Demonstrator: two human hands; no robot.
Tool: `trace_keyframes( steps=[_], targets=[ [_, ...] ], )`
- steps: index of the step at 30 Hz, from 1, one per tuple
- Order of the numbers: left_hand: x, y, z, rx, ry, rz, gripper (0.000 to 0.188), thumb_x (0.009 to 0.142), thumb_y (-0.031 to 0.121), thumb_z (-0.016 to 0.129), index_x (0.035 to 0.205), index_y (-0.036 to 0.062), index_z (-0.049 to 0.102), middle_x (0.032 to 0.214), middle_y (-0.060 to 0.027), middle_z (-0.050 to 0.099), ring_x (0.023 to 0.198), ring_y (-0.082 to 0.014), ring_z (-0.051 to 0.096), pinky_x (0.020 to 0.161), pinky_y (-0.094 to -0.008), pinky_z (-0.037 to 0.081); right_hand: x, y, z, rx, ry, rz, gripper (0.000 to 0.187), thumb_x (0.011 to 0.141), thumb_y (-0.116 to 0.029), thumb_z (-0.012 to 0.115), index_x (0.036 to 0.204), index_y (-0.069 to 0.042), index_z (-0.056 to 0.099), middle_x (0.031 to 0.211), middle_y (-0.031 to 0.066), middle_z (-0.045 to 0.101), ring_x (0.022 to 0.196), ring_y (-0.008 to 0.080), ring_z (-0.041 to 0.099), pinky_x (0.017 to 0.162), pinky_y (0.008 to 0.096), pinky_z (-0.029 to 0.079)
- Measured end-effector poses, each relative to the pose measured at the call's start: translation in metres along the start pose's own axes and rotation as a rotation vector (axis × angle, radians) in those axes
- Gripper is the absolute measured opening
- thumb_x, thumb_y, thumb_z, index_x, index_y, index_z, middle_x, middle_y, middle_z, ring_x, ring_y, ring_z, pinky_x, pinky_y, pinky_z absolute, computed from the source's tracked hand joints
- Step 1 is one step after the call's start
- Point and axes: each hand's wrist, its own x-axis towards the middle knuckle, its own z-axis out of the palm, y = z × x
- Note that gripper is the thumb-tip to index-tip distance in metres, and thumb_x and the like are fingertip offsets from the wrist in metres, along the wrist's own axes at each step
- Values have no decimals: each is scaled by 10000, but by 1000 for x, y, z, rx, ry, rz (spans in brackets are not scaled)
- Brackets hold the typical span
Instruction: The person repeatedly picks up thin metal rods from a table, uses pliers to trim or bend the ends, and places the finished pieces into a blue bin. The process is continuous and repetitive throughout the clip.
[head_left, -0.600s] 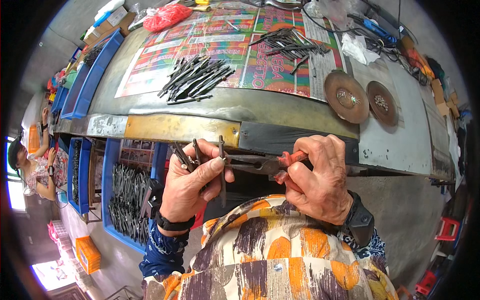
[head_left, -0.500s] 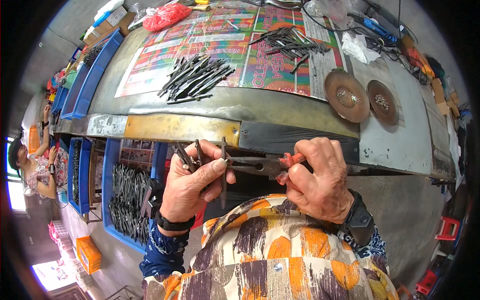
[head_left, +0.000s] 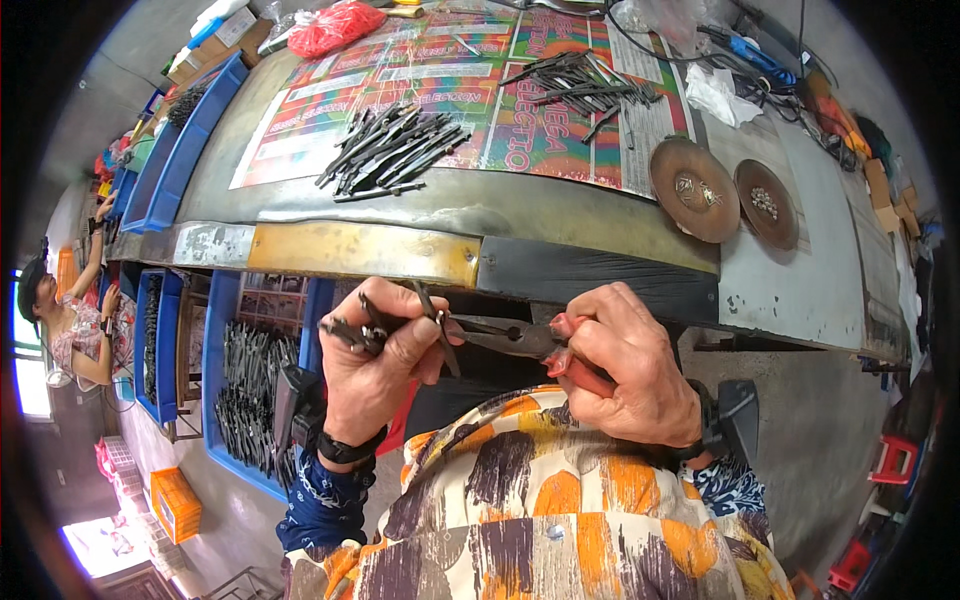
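Between the thumb and fingers of my left hand [head_left: 385, 350], one thin black strip [head_left: 434, 318] stands at a tilt. Several more dark strips [head_left: 352, 335] are bunched in the same hand, poking out at its left side. My right hand [head_left: 635, 375] is wrapped round the red handles of a pair of long-nosed pliers [head_left: 518, 342]. The plier tips meet the tilted strip beside my left thumb, where a small pale bit shows. Whether the jaws grip it, I cannot tell. Both hands are just in front of the bench edge.
Two piles of black strips, a near pile [head_left: 395, 150] and a far pile [head_left: 580, 85], lie on printed sheets. At right sit a large brown dish [head_left: 695, 190] and a smaller dish [head_left: 766, 205] holding small metal pieces. A blue crate [head_left: 212, 400] of strips stands left; another person [head_left: 80, 310] is beyond.
My left hand has turned, so the strip in it now leans with its top to the left instead of standing upright. The pliers tilt slightly differently, and my right hand has shifted a little.
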Motion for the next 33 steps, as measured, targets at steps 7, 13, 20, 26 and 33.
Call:
trace_keyframes(
  steps=[7, 13, 20, 26, 33],
  targets=[
    [3, 3, -6, -283, -54, -331, 60, 989, 73, 620, 1022, 32, 590, 829, -152, 699, 490, -63, 486, 433, -186, 348, -2, -6, -7, -366, 5, -45, 288, 659, -155, 769, 880, -59, 611, 1070, 124, 534, 1016, 283, 545, 865, 447, 391],
    [4, 4, -6, -267, -70, -378, 59, 985, 61, 618, 1027, 33, 587, 817, -153, 701, 478, -53, 461, 426, -182, 335, 2, -5, -5, -437, 65, -94, 267, 670, -168, 760, 868, -66, 612, 1055, 117, 542, 975, 281, 555, 837, 448, 403],
    [-1, 4, -4, -167, -104, -289, 142, 907, -30, 678, 1012, -12, 584, 813, -145, 708, 520, -72, 540, 464, -203, 416, -4, 0, -7, -266, -51, -66, 219, 694, -104, 713, 877, -34, 614, 948, 126, 533, 836, 286, 545, 690, 414, 437],
    [3, 20, 0, 768, -288, 467, 238, 772, -109, 750, 978, -23, 668, 807, -130, 693, 616, -144, 656, 565, -243, 515, -1, 12, -6, 432, -189, -16, 203, 729, -25, 657, 917, 36, 610, 778, 113, 512, 704, 302, 533, 610, 390, 436],
    [12, 43, -1, 957, -342, 391, 286, 773, -80, 709, 1030, 44, 684, 918, -124, 708, 745, -270, 694, 649, -317, 548, -1, 5, -10, 418, -138, 13, 243, 686, -16, 690, 911, 34, 615, 847, 146, 561, 792, 323, 591, 707, 403, 497]
  ],
)
